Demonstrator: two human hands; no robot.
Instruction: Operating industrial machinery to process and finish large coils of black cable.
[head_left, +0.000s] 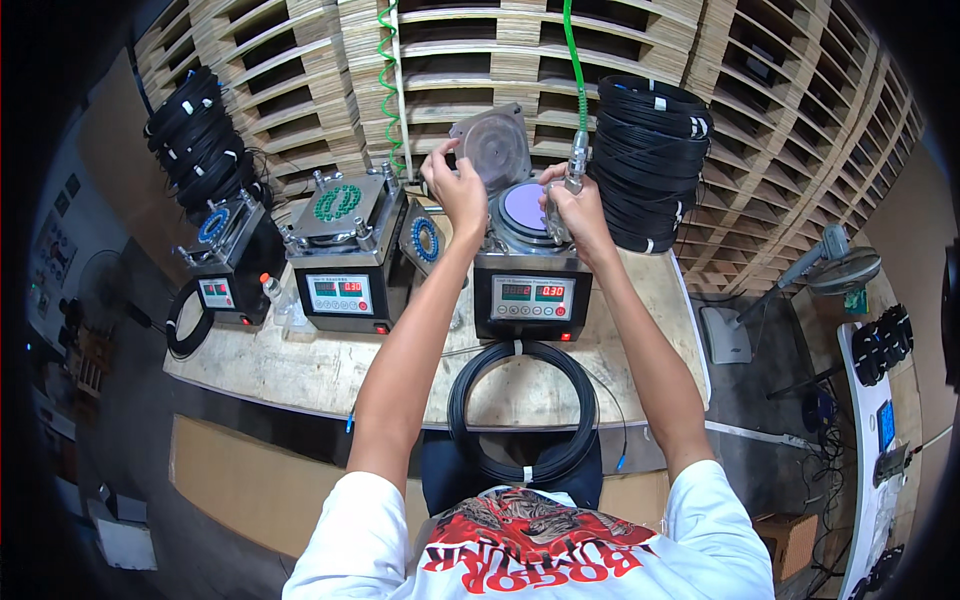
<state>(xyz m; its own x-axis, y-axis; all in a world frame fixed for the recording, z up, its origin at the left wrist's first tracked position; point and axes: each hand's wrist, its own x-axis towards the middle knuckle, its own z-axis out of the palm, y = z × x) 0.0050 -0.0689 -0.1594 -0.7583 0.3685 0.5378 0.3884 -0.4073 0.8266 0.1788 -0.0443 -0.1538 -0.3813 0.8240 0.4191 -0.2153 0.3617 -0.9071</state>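
My left hand (460,192) grips the left edge of a square grey plate (497,150) with a translucent round middle, tilted up behind a polishing machine (526,296). Closed around a metal air blow gun (557,215), my right hand (582,215) is at the right side of the machine's top. The gun hangs from a green hose (575,60). Between my hands lies a round lilac pad (524,206) on the machine. A coil of black cable (462,400) rests at the table's front edge, in front of my body.
Two more machines stand to the left, one topped by a plate with green fittings (338,203), the other with a blue-ringed plate (213,226). Another blue-ringed plate (425,240) leans beside the middle machine. Stacked black cable coils (650,160) rise at the right; wooden pallets (450,70) stand behind.
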